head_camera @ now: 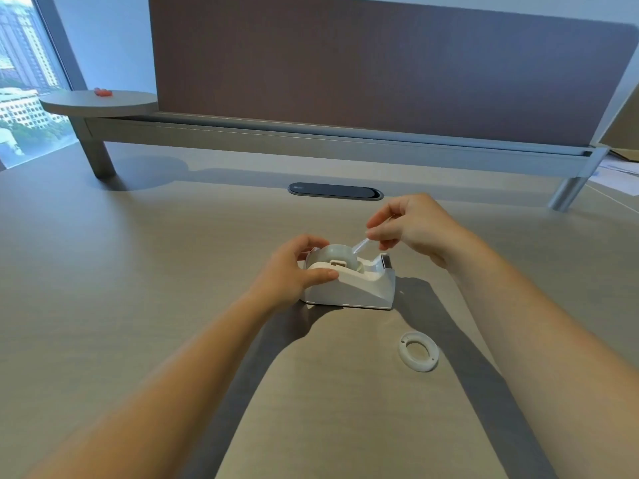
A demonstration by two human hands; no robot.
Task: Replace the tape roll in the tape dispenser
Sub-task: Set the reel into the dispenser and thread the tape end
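A white tape dispenser (359, 288) stands in the middle of the desk, its cutter end pointing right. A clear tape roll (337, 254) sits in its cradle. My left hand (294, 271) grips the dispenser's left end, thumb on the near side and fingers behind. My right hand (408, 226) hovers above the cutter and pinches the loose end of the tape (361, 244), pulled up and to the right from the roll. An empty white roll core (418, 351) lies flat on the desk to the near right of the dispenser.
A dark oval cable port (335, 191) is set in the desk (138, 271) behind the dispenser. A raised shelf rail and brown partition panel (380, 63) run across the back. A round side shelf (100, 102) at the far left carries a small red object (103, 92). Papers (619, 174) lie far right.
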